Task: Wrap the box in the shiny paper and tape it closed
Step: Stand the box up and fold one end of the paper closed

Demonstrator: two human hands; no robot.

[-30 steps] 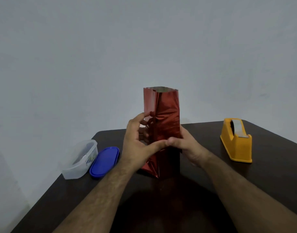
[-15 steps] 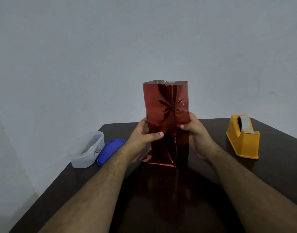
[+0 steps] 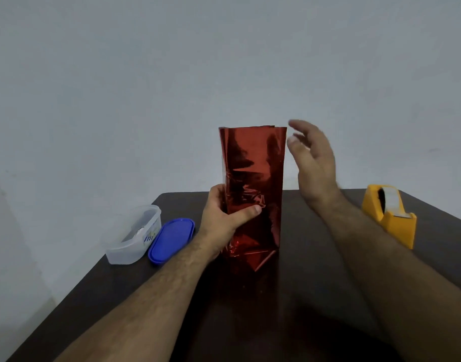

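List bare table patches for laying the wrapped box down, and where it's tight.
Free: dark table between the red wrapped box and yellow tape dispenser, under the raised right hand; also the near strip between both forearms. Crowded: left of the box, with left hand, blue lid, clear container.

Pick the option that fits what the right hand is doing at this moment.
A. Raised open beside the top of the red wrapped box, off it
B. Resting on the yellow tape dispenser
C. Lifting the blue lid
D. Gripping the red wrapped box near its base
A: the right hand is open in the air beside the top of the red wrapped box, touching nothing, while the left hand alone grips the box.
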